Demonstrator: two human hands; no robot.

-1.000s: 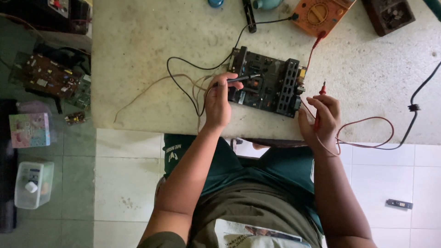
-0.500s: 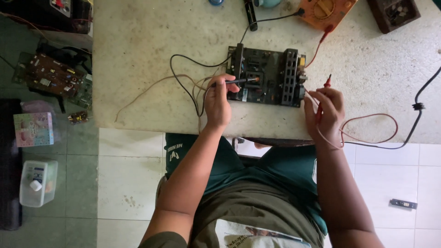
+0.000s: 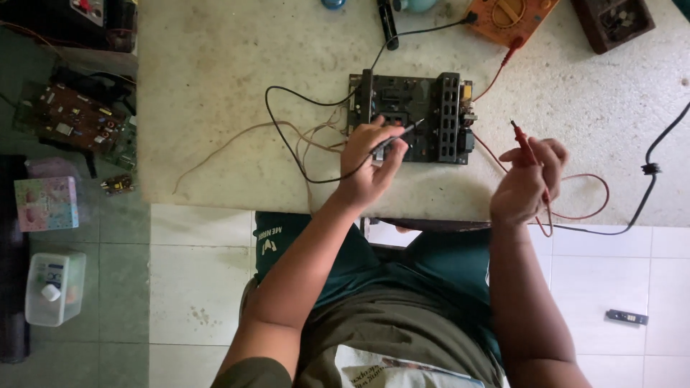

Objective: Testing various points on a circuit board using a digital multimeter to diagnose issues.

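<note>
A dark circuit board (image 3: 431, 108) lies on the pale worktable (image 3: 237, 86). My left hand (image 3: 368, 162) grips a black test probe (image 3: 399, 135) whose tip touches the board near its middle. My right hand (image 3: 528, 179) holds a red test probe (image 3: 522, 141) tip-up, off the board's right edge and above the table. A black lead and a red lead run from the probes up to an orange multimeter (image 3: 510, 16) at the table's far edge.
Thin tan wires (image 3: 237, 140) trail left of the board. A dark box of parts (image 3: 612, 20) sits far right, a black cable (image 3: 650, 169) at the right edge. On the floor: another circuit board (image 3: 72, 122), a plastic container (image 3: 54, 287), a small dark device (image 3: 627, 317).
My right hand has lifted the red probe slightly and shifted it a bit right of the board. My left hand keeps the black probe on the board.
</note>
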